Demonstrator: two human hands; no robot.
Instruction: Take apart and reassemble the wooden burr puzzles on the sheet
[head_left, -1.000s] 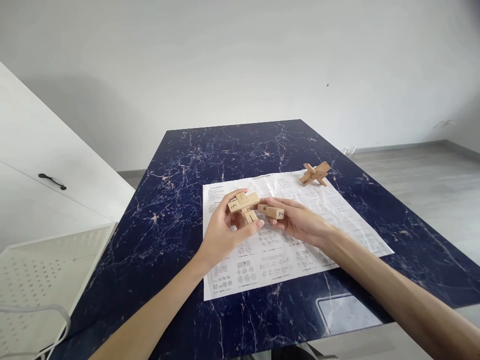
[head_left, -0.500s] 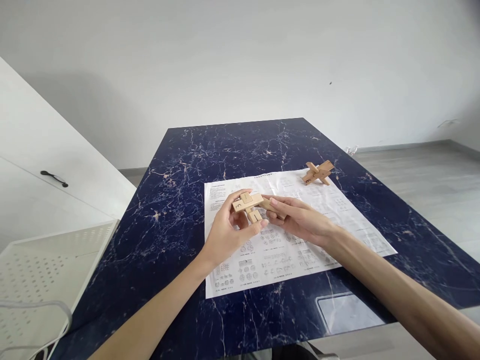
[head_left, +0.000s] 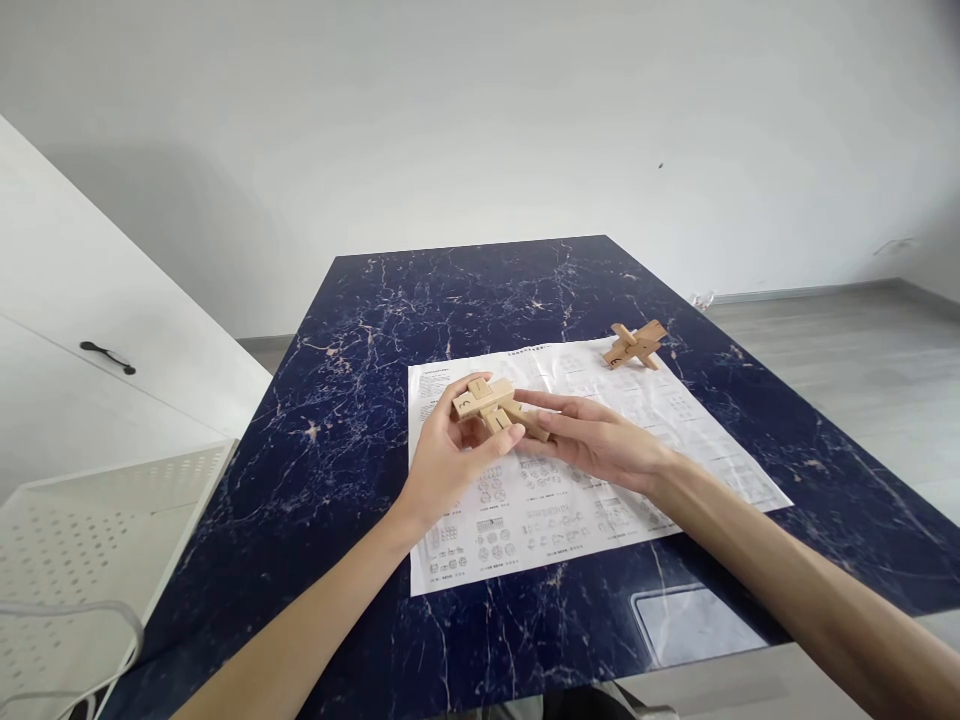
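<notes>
Above the printed sheet, my left hand is closed around a pale wooden interlocking puzzle. Black numbers, one of them a 3, mark its crossed bars, and the left thumb presses on its near side. On the right side of the puzzle, a slanting wooden bar sticks out, touching the other bars. My right hand has this bar's outer end between its thumb and fingers, which are fairly straight. How far the bar sits inside the puzzle is hidden.
A second wooden puzzle, darker and crossed, rests at the sheet's far right edge. The creased paper sheet with printed diagrams lies on the blue marbled table. A phone-like flat object is at the near edge. A white perforated surface stands left.
The held puzzle and my left hand have shifted slightly left and tilted. The slanting bar now lies closer against the other bars, and my right fingers have straightened along it.
</notes>
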